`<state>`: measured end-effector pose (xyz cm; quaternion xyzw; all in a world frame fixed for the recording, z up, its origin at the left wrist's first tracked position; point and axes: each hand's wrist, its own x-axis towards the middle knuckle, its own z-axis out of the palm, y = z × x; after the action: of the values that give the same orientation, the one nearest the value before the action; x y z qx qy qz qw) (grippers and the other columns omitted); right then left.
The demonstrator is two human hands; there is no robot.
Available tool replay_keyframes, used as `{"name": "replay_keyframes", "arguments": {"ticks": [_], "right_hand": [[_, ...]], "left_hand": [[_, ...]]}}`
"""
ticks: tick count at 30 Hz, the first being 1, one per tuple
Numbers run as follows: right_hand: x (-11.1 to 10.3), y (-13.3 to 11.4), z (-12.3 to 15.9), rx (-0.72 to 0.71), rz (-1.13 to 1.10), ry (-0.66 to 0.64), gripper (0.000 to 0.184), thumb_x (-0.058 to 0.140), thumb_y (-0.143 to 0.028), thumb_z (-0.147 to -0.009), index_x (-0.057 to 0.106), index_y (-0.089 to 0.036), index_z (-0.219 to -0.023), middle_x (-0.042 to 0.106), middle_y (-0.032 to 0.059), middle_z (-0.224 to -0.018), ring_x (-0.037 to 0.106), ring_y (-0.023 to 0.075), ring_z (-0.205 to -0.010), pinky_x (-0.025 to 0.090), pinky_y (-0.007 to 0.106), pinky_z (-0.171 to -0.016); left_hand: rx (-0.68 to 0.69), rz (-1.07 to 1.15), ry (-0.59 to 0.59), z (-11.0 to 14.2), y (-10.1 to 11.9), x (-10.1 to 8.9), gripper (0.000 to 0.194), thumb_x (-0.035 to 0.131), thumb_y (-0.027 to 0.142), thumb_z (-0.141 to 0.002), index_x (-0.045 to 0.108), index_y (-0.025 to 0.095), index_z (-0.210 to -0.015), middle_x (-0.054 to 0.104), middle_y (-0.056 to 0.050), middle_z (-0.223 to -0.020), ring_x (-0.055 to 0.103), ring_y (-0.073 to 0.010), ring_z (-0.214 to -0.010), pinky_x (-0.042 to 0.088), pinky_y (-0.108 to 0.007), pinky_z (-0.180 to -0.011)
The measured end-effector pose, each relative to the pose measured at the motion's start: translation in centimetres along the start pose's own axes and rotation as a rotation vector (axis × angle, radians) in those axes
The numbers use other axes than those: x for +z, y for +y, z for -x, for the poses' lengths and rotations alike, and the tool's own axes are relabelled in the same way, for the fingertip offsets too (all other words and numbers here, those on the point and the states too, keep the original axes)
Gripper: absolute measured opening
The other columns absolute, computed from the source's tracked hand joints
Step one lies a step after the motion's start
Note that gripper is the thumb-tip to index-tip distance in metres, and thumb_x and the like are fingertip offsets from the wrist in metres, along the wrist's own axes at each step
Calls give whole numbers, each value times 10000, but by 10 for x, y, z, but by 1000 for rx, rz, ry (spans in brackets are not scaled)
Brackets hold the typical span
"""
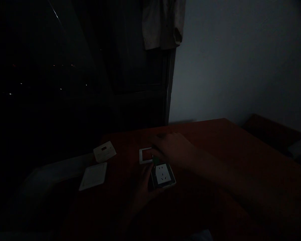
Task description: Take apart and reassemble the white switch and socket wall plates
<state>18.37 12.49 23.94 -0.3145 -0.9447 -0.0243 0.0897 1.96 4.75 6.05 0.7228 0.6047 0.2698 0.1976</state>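
- There was the socket (163, 174), low in the middle of the desk (210, 134), its slotted face up, the left hand (143, 190) clamped on its left side and near edge!
- Over its far-left corner came the right hand (172, 146), fingers curled by a green piece (156, 160); whether they pinched it, I could not tell.
- Just beyond, a white frame (140, 157) lay partly covered by the right hand.
- Out left, well apart from the hands, sat a white panel (93, 175) and, just beyond it, a plate (104, 155) with a small hole.
- Room to move? The desk stretched wide beyond the right forearm, its far edge running near the wall (228, 67).
- The desk's near edge was lost in darkness, and a pale shape (203, 235) was cut off at the bottom.
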Motion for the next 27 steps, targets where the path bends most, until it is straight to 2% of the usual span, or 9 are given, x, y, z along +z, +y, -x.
{"name": "replay_keyframes", "arguments": {"ticks": [3,7,10,14,16,20,22,25,27], "right_hand": [[0,-1,0,-14,-92,13,245,431,-286,-909,517,-150,-1093,649,104,-965,628,200,-723,383,284,-549],[3,3,1,-117,-282,9,370,492,-152,-816,489,-138,-1186,591,126,-1125,615,192,-857,444,287,-640],[7,4,0,-108,-238,48,356,491,-237,-890,475,-154,-1236,618,124,-1116,628,207,-861,435,297,-641],[9,1,-1,6,-39,39,372,406,-461,-947,535,-152,-1110,672,109,-944,643,224,-719,380,296,-550],[8,1,1,16,-46,36,356,374,-430,-955,532,-143,-1095,669,102,-918,640,225,-718,384,302,-553],[8,5,3,-95,-203,61,374,446,-213,-884,456,-128,-1248,604,131,-1146,621,207,-894,425,301,-654],[10,6,2,-104,-206,75,373,460,-240,-902,459,-136,-1260,614,133,-1139,623,207,-882,414,299,-644],[11,3,0,-41,-111,50,333,428,-399,-950,529,-143,-1138,669,113,-969,628,204,-728,360,292,-560],[10,0,1,-7,-89,37,349,396,-424,-956,525,-143,-1116,668,103,-924,618,199,-689,343,289,-538]], "left_hand": [[20,11,-17,-1,3,-2,782,709,458,-756,350,256,-1421,414,-117,-1441,405,-318,-1301,354,-471,-1061],[16,22,2,0,0,1,812,712,452,-749,323,264,-1437,404,-112,-1448,386,-332,-1313,340,-497,-1065],[-11,16,0,1,-4,4,824,725,446,-732,339,246,-1432,390,-122,-1461,366,-347,-1327,323,-514,-1077],[-1,24,-20,1,-7,6,832,718,478,-735,332,252,-1435,379,-113,-1475,353,-341,-1341,320,-503,-1085],[13,32,-8,1,-9,7,849,713,483,-740,300,264,-1449,384,-111,-1471,356,-338,-1340,316,-507,-1086],[24,32,6,2,-11,7,840,705,491,-745,304,263,-1447,396,-114,-1460,369,-342,-1328,332,-508,-1075],[24,22,11,2,-11,7,836,711,500,-734,329,260,-1437,411,-114,-1449,376,-350,-1318,339,-514,-1068],[25,11,17,1,-9,4,829,716,500,-730,344,259,-1431,426,-115,-1439,390,-356,-1306,350,-516,-1056],[35,13,18,0,-6,3,810,715,490,-734,356,263,-1424,430,-115,-1436,399,-354,-1300,357,-511,-1049]]}}
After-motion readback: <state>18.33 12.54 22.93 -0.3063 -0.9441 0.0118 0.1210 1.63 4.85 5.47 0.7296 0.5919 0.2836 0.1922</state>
